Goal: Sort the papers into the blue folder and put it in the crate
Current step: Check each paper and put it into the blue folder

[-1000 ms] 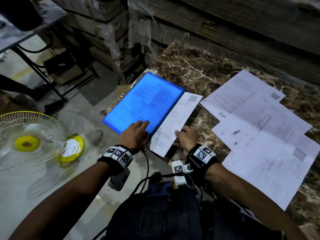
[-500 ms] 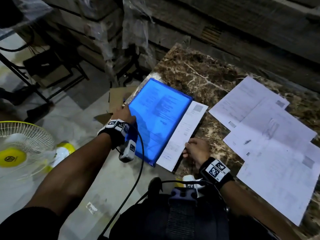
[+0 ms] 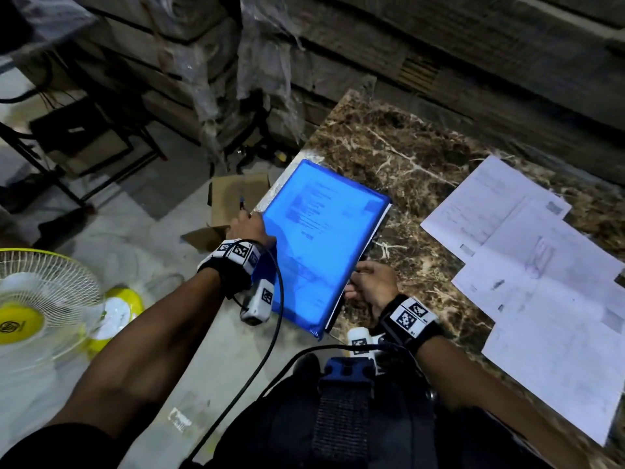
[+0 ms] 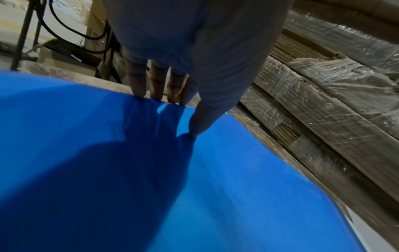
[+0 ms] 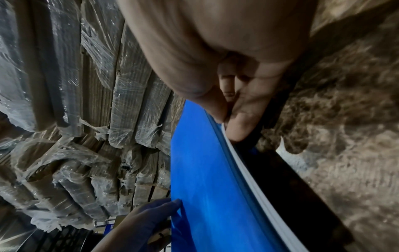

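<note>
Furthest left on the floor stands a yellow table fan [image 3: 37, 299], and beyond it a flattened cardboard box [image 3: 233, 204] lies beside the table's corner. I see no crate anywhere, so I cannot tell which way the folder will have to travel.

My left hand [image 3: 248, 228] holds the left long edge of the blue folder [image 3: 321, 245]: in the left wrist view my four fingers [image 4: 138, 85] curl over that edge and go behind it while the thumb presses on the blue cover. The folder sits at the near left corner of the marble table [image 3: 422, 170], tilted, its long axis running from near me up and away to the left, with its near end hanging past the table edge.

My right hand [image 3: 372, 286] is at the opposite long edge, near the lower end, pinching it; the right wrist view shows my thumb and a fingertip closed on the blue cover and on the white paper edges [image 5: 235, 153] inside it. So the folder lies directly between my two hands, each on one long side.

To the right, well apart from the folder, the loose papers [image 3: 541, 279] lie overlapping on the marble. My right hand is the nearer one to them, and I judge they still have to go in.
</note>
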Motion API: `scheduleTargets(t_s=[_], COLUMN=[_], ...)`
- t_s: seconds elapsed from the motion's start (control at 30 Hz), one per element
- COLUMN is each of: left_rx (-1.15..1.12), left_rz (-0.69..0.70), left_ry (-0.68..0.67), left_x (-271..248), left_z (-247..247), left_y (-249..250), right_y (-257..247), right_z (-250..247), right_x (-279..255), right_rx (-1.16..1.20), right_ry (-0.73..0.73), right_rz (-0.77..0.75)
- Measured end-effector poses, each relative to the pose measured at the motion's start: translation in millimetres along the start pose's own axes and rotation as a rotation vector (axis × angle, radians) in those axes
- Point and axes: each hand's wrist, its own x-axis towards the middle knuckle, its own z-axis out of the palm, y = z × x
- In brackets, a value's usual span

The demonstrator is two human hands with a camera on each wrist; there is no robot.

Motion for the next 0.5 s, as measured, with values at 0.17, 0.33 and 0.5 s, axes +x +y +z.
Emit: scheduleTargets(t_s=[0.17, 0.33, 0.5], left_rx=[-0.007, 0.002, -0.012], left_rz=[0.002, 0.014, 0.008], left_ry=[-0.01, -0.024, -0.017], left_x=[-1.5, -2.8, -6.4], left_z=[-1.0, -2.2, -2.8], left_y=[0.3, -0.1, 0.7], right_y=[-3.0, -5.9, -3.8], right_z=[9.7, 16.3, 20.8], right_x=[-1.4, 0.2, 2.0], right_rx=[-0.022, -0.079, -0.099], right_ry=[-0.022, -0.018, 0.017], right_rz=[-0.053, -0.055, -0.067])
